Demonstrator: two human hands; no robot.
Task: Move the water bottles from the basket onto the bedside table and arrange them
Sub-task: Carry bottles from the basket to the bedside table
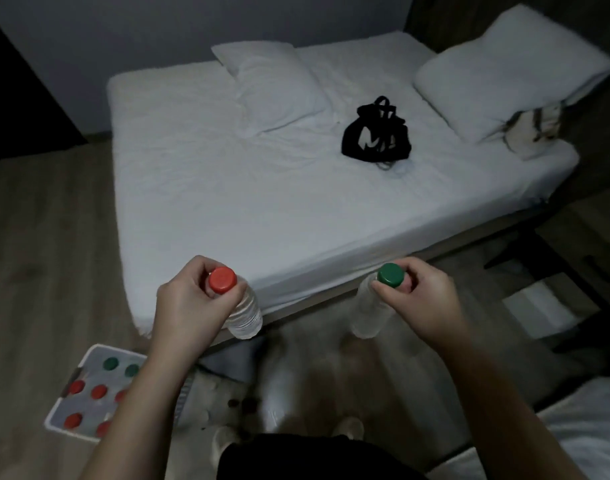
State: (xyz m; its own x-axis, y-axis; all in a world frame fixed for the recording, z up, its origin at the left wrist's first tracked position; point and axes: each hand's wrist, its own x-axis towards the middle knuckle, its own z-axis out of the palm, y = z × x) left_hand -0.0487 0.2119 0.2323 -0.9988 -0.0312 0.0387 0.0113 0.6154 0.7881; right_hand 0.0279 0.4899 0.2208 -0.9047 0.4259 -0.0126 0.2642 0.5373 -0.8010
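My left hand (187,299) grips the neck of a clear water bottle with a red cap (246,315), held upright in front of the bed's near corner. My right hand (421,299) pinches a second clear bottle with a green cap (371,317) just below its cap, also hanging upright above the floor. On the floor at the lower left stands the white basket (56,415), partly hidden by my left forearm; several red-capped and two green-capped bottles stand in it. A dark bedside table (553,237) stands at the right, beside the bed.
A bed (262,188) with white sheets fills the middle, carrying two pillows, a black bag (376,133) and a pale bag (535,128) near the headboard. Wood-look floor lies around it. A second white mattress edge (580,431) shows at the lower right.
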